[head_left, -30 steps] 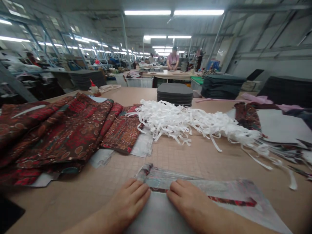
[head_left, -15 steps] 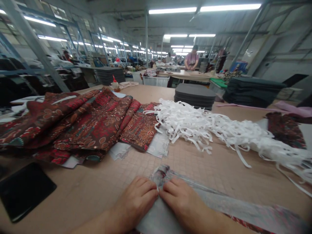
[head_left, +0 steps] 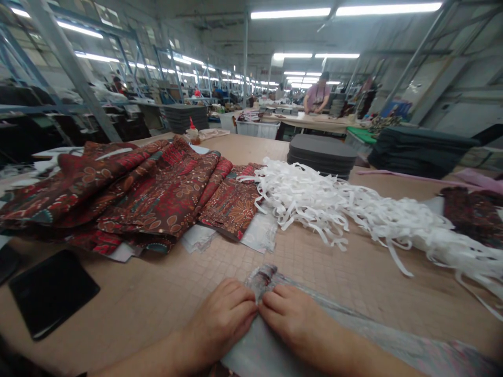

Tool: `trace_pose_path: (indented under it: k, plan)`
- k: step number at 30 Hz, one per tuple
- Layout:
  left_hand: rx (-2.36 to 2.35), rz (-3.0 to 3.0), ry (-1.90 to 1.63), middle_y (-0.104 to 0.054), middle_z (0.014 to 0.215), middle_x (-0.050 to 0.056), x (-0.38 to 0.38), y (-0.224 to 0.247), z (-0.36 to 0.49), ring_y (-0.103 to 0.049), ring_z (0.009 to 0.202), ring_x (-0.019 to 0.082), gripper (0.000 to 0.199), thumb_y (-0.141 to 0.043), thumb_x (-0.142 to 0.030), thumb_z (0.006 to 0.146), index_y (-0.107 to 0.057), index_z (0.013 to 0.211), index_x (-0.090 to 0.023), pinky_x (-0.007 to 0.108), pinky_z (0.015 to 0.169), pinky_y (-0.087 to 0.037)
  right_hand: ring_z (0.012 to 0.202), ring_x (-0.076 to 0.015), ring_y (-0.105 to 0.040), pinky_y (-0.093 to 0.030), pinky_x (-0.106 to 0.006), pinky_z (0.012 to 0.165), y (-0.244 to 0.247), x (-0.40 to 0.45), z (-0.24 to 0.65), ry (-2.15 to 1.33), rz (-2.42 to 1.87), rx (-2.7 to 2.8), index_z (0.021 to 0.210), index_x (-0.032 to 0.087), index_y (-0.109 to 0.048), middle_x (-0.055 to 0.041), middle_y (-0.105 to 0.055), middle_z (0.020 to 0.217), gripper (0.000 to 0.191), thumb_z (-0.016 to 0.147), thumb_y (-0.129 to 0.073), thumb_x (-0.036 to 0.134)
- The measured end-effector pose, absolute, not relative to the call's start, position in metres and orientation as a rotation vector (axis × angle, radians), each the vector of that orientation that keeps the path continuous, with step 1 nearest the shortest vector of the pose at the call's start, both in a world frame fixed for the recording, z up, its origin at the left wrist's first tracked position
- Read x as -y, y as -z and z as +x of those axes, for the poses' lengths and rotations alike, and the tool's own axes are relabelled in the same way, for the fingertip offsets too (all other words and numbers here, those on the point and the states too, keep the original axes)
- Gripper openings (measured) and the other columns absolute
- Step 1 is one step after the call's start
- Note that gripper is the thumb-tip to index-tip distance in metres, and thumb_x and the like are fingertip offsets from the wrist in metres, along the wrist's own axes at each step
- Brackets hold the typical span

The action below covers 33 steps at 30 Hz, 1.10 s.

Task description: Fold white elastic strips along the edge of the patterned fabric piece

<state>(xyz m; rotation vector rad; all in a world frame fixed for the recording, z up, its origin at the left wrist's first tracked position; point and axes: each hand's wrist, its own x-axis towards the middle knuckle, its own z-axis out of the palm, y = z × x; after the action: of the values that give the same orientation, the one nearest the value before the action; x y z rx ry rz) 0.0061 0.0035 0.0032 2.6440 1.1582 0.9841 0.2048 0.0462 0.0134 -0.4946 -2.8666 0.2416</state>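
Observation:
A piece of printed fabric (head_left: 254, 345) lies pale underside up at the near edge of the table, its far end folded over so a little of the dark pattern shows. My left hand (head_left: 226, 319) is closed on the fabric near that fold, fingers bent down. Right beside it my right hand (head_left: 293, 319) pinches the same fabric, and the thumbs nearly meet. The fingertips are partly hidden under the knuckles. From my right hand the cloth stretches off to the lower right.
Red-brown patterned fabric (head_left: 153, 199) is heaped at the left, beside a black flat slab (head_left: 55, 293). White strips (head_left: 306, 196) lie tangled across the right. Behind them stand grey pads (head_left: 322, 154) and a dark stack (head_left: 420, 152). A person (head_left: 316, 97) works at a farther table.
The view has swung slightly left, so the surroundings appear shifted to the right. Both hands keep their grip on the fabric at nearly the same spot.

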Motion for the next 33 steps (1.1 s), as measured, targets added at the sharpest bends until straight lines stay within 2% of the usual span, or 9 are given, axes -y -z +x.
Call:
trace_pose_path:
  k: [6,8,10,12,15,18,22,27,33]
  plan:
    - [-1.353,2.439,-1.034,-0.059,0.093,0.006,-0.003,-0.007,0.001,-0.054,0.086,0.021,0.015,-0.055,-0.018,0.082,-0.057,0.097,-0.017,0.034,0.074,-0.046,0.069,-0.0157,-0.052,-0.040,-0.026,0.060,-0.030,-0.050,0.203,-0.630,-1.102,2.674,0.073,0.016,-0.057,-0.0027,-0.058,0.076,0.009,0.071,-0.062,0.008]
    - [-1.424,2.385,-1.028,-0.058,0.096,0.006,-0.002,-0.009,0.000,-0.053,0.090,0.022,0.020,-0.058,-0.022,0.080,-0.055,0.099,-0.018,0.035,0.076,-0.046,0.066,-0.0145,-0.051,-0.039,-0.025,0.058,-0.033,-0.048,0.203,-0.670,-1.130,2.660,0.069,0.017,-0.054,-0.0018,-0.056,0.072,0.012,0.068,-0.060,0.006]
    - [-1.419,2.369,-1.023,-0.058,0.094,0.005,-0.001,-0.011,0.000,-0.052,0.089,0.021,0.014,-0.057,-0.022,0.081,-0.055,0.094,-0.020,0.035,0.075,-0.044,0.062,-0.0120,-0.049,-0.038,-0.023,0.056,-0.035,-0.047,0.205,-0.773,-1.081,2.632,0.068,0.017,-0.052,-0.0001,-0.055,0.071,0.015,0.066,-0.058,0.004]
    - [-1.336,2.383,-1.022,-0.058,0.087,0.002,-0.001,-0.012,0.001,-0.053,0.085,0.019,0.005,-0.053,-0.018,0.083,-0.056,0.086,-0.021,0.033,0.074,-0.041,0.060,-0.0103,-0.048,-0.037,-0.021,0.055,-0.037,-0.047,0.208,-0.909,-1.034,2.556,0.072,0.018,-0.052,0.0014,-0.055,0.070,0.016,0.067,-0.056,0.003]
    - [-1.306,2.340,-0.970,-0.058,0.077,-0.001,-0.004,-0.008,0.004,-0.052,0.077,0.017,0.009,-0.052,-0.017,0.085,-0.055,0.077,-0.020,0.032,0.071,-0.039,0.064,-0.0107,-0.051,-0.040,-0.021,0.058,-0.037,-0.052,0.211,-1.014,-0.973,2.422,0.083,0.018,-0.051,0.0007,-0.058,0.074,0.019,0.072,-0.051,0.003]
    - [-1.423,2.236,-0.894,-0.059,0.080,-0.001,-0.006,-0.001,0.005,-0.053,0.078,0.019,0.005,-0.058,-0.018,0.082,-0.055,0.085,-0.021,0.032,0.070,-0.040,0.071,-0.0119,-0.053,-0.043,-0.023,0.065,-0.030,-0.060,0.208,-0.938,-0.853,2.451,0.089,0.017,-0.051,-0.0015,-0.059,0.081,0.022,0.076,-0.045,0.000]
    - [-1.517,2.211,-0.920,-0.058,0.088,0.001,-0.005,0.003,0.005,-0.053,0.082,0.020,0.023,-0.062,-0.014,0.076,-0.052,0.096,-0.021,0.033,0.071,-0.043,0.080,-0.0139,-0.052,-0.043,-0.025,0.073,-0.022,-0.070,0.201,-0.777,-0.672,2.585,0.089,0.017,-0.055,-0.0029,-0.058,0.086,0.016,0.080,-0.051,0.004]
    - [-1.428,2.500,-0.933,-0.057,0.091,0.004,-0.002,-0.002,0.006,-0.050,0.085,0.022,0.005,-0.055,-0.018,0.085,-0.056,0.090,-0.019,0.035,0.074,-0.040,0.075,-0.0129,-0.052,-0.043,-0.022,0.068,-0.022,-0.078,0.194,-0.729,-0.671,2.657,0.080,0.016,-0.057,-0.0016,-0.056,0.080,0.010,0.079,-0.056,0.006]
    - [-1.270,2.797,-0.906,-0.058,0.076,0.003,-0.003,-0.002,0.009,-0.049,0.072,0.019,0.017,-0.044,-0.017,0.093,-0.060,0.087,-0.016,0.033,0.067,-0.037,0.070,-0.0129,-0.051,-0.041,-0.021,0.062,-0.023,-0.080,0.184,-0.605,-0.797,2.817,0.077,0.015,-0.057,-0.0019,-0.056,0.079,0.008,0.075,-0.060,0.009]
